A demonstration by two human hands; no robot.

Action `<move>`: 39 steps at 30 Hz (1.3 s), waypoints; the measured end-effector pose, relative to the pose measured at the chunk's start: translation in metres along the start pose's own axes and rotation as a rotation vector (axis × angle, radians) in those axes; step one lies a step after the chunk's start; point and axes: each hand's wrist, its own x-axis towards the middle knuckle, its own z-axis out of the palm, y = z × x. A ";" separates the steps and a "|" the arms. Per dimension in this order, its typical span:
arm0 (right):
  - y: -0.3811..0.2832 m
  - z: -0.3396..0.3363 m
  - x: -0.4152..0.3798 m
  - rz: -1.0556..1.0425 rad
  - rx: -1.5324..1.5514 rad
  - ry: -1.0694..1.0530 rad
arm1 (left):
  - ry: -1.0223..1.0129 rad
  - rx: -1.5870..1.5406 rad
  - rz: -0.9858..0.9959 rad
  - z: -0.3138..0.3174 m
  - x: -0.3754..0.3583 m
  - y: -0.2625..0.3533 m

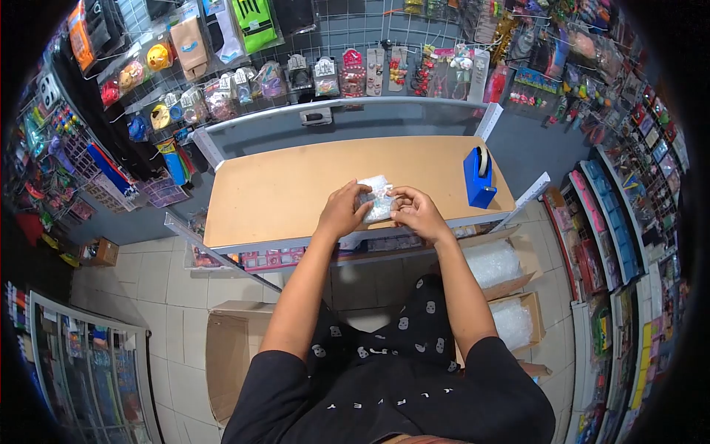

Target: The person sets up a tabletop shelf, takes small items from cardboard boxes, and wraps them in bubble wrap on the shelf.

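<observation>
A small package in clear bubble wrap (379, 201) is between my two hands near the front edge of the wooden tabletop (288, 181). My left hand (345, 209) grips its left side, thumb along the front and fingers curled over the top. On the opposite side, my right hand (416, 213) pinches the wrap's edge between thumb and fingers. What lies inside the wrapping cannot be made out. To the right on the tabletop stands a blue tape dispenser (478, 179) with a roll of tape in it.
Cardboard boxes holding bubble wrap (494, 263) sit on the floor to the right. An open cardboard box (231, 355) stands at lower left. Metal posts (529, 194) rise at the table's corners. Packaged goods hang on the wire grid (340, 33) behind.
</observation>
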 end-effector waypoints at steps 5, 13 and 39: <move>-0.006 0.010 0.009 0.057 0.006 0.016 | 0.015 0.030 -0.017 -0.004 -0.002 0.008; 0.002 0.003 0.048 0.212 0.009 0.128 | 0.023 0.040 -0.023 -0.001 -0.002 0.004; -0.005 -0.034 0.082 0.168 -0.454 -0.343 | -0.001 -0.045 -0.038 -0.008 0.001 0.010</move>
